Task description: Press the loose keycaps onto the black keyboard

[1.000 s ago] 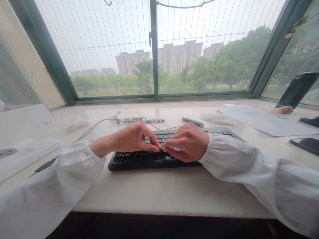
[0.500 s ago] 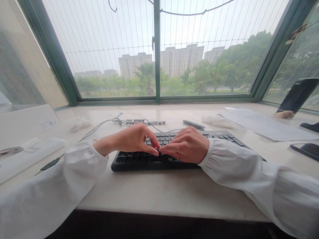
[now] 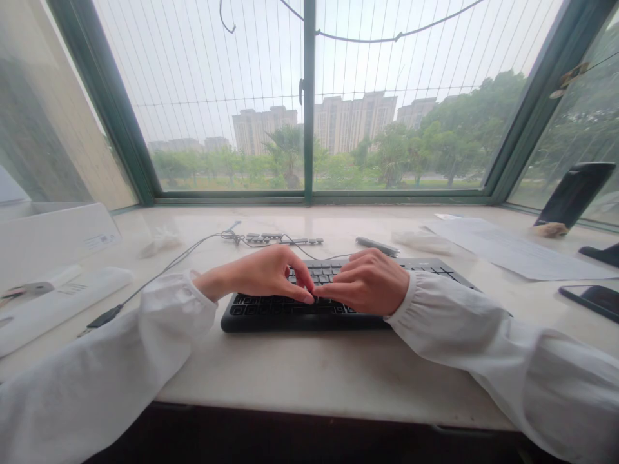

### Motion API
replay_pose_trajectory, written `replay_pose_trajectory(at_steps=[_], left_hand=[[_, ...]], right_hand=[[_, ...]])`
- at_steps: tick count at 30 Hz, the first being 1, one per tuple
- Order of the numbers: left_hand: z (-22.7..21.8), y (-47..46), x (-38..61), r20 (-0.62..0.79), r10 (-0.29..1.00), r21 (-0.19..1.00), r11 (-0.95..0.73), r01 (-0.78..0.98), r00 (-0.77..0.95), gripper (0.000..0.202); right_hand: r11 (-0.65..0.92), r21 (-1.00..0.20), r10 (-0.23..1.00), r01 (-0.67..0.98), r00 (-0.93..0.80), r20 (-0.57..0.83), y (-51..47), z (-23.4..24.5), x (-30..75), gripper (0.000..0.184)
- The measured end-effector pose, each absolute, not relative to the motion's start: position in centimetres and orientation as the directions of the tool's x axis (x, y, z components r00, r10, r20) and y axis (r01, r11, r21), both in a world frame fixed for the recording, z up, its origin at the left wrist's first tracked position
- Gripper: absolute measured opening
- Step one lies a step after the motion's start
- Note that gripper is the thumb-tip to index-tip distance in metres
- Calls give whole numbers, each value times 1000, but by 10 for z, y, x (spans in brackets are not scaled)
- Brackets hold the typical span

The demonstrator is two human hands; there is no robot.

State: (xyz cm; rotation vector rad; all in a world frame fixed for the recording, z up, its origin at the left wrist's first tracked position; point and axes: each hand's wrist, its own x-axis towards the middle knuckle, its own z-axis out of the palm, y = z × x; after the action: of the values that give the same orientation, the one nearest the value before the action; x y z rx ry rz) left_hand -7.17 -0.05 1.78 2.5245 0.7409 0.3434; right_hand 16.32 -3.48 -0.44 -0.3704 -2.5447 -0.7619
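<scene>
A black keyboard (image 3: 271, 316) lies on the pale stone sill (image 3: 319, 367) in front of me. Both hands rest over its middle, fingertips meeting. My left hand (image 3: 265, 274) has its fingers curled and pinched down at the keys. My right hand (image 3: 370, 281) is curled the same way, its fingertips touching those of the left. Whatever sits between the fingertips is too small to name. White sleeves cover both arms.
A row of loose key parts (image 3: 283, 239) and a cable (image 3: 164, 265) lie behind the keyboard, with a dark pen-like tool (image 3: 377, 245). Papers (image 3: 512, 248), a propped phone (image 3: 573, 193) and a flat phone (image 3: 592, 299) are right. White boxes (image 3: 53, 277) stand left.
The view has tilted up and shifted a little. Both hands stay pinched together over the same spot of the keyboard, with only slight finger movement.
</scene>
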Motion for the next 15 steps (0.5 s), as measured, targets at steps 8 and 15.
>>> replay_pose_trajectory(at_steps=[8,15], left_hand=[[18,0,-72,120,580,517,-730,448,806,31],[19,-2,-71,133,577,513,-736,442,806,31]], right_hand=[[845,347,216,407,-854,474,-34,-6,164,21],[853,312,260,418,-860,440,-31,-8,167,27]])
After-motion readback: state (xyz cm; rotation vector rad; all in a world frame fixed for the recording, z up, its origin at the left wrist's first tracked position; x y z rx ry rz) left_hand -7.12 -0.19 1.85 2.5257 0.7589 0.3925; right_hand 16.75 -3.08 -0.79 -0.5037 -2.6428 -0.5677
